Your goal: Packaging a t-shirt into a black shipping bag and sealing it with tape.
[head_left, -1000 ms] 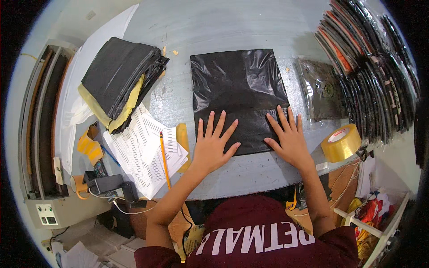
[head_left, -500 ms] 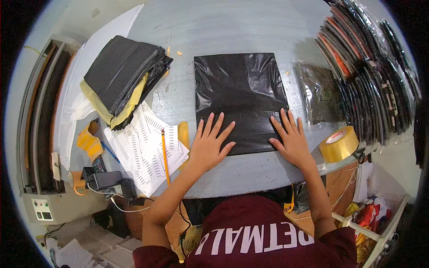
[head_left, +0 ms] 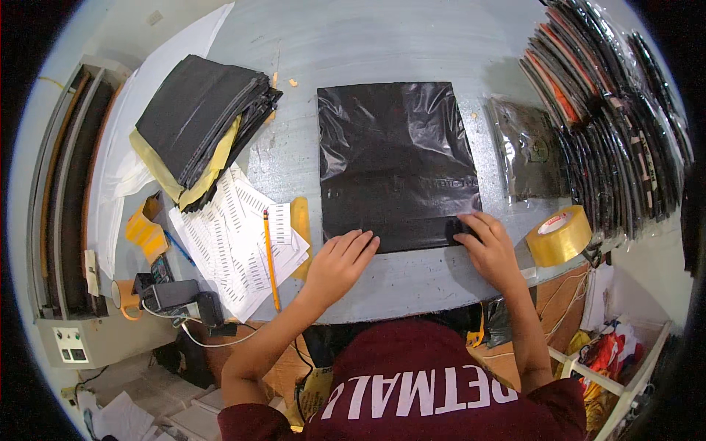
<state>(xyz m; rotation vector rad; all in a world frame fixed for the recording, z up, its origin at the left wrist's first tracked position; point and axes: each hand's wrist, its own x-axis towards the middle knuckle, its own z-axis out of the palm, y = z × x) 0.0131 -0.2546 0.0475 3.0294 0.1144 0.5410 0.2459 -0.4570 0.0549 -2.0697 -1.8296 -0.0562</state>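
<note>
A glossy black plastic bag [head_left: 397, 162] lies flat on the grey table in front of me. At its near left corner is my left hand [head_left: 340, 266], fingers pressed together over the edge and thumb hidden. My right hand [head_left: 491, 250] grips the near right corner, its thumb and fingers drawn together on the plastic.
Left of the bag are printed papers [head_left: 235, 242], a pencil [head_left: 269, 257] and a stack of black bags [head_left: 198, 117]. A tape roll [head_left: 559, 235] sits beside my right hand. Packed clear-wrapped items [head_left: 618, 154] line the right side. A mug [head_left: 128, 298] stands far left.
Both hands have drawn back toward me from lying spread on the bag to its near corners. Their fingers have closed together there.
</note>
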